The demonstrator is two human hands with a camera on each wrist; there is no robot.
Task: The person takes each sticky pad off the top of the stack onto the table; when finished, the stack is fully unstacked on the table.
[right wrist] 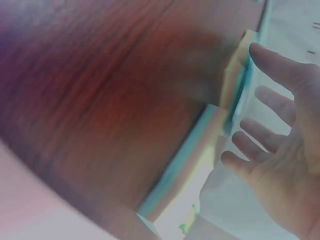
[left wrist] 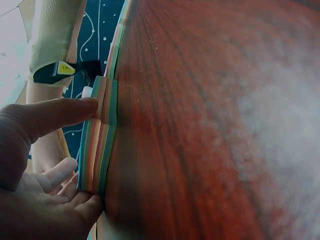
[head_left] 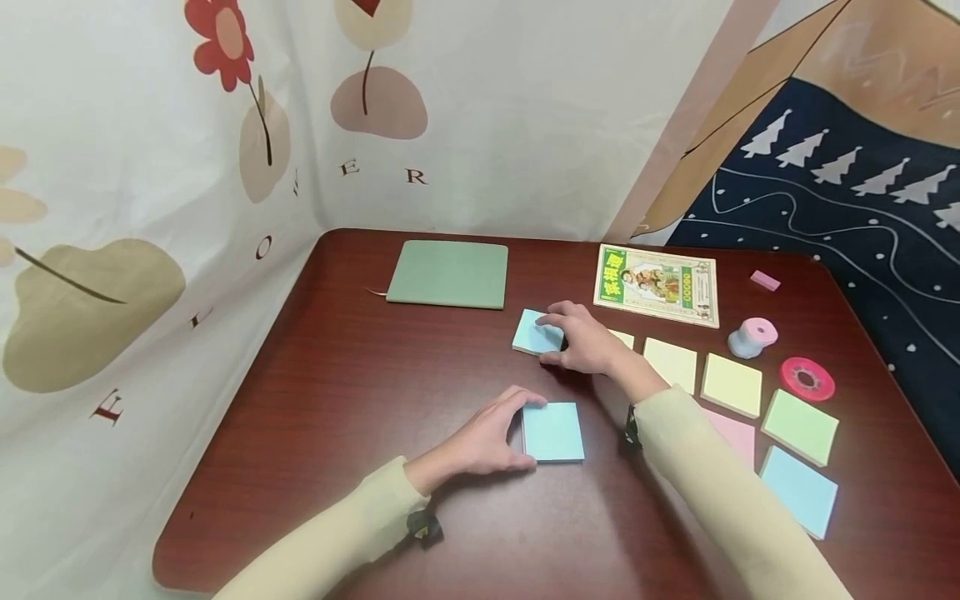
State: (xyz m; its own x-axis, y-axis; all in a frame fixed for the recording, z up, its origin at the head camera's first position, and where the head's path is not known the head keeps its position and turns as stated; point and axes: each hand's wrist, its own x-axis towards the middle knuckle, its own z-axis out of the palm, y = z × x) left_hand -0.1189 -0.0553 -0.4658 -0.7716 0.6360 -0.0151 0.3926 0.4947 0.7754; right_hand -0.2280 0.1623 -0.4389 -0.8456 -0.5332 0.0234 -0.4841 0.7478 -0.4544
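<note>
A blue-topped sticky note pad (head_left: 553,432) lies on the table at the middle front, its layered coloured edges (left wrist: 98,150) showing in the left wrist view. My left hand (head_left: 491,435) grips this pad from its left side, thumb at the near corner and fingers at the far one. Farther back lies another blue-topped sticky note pad (head_left: 534,335). Over its right side my right hand (head_left: 583,340) is spread, fingers above the top and thumb by the near corner. In the right wrist view those fingers (right wrist: 260,135) are apart and only loosely bent.
To the right lie several yellow, green, pink and blue note pads (head_left: 731,385), one partly behind the right arm. Beyond are a green notebook (head_left: 450,273), an illustrated booklet (head_left: 657,285), a pink eraser-like block (head_left: 765,281), a spool (head_left: 752,337) and a pink tape roll (head_left: 807,379).
</note>
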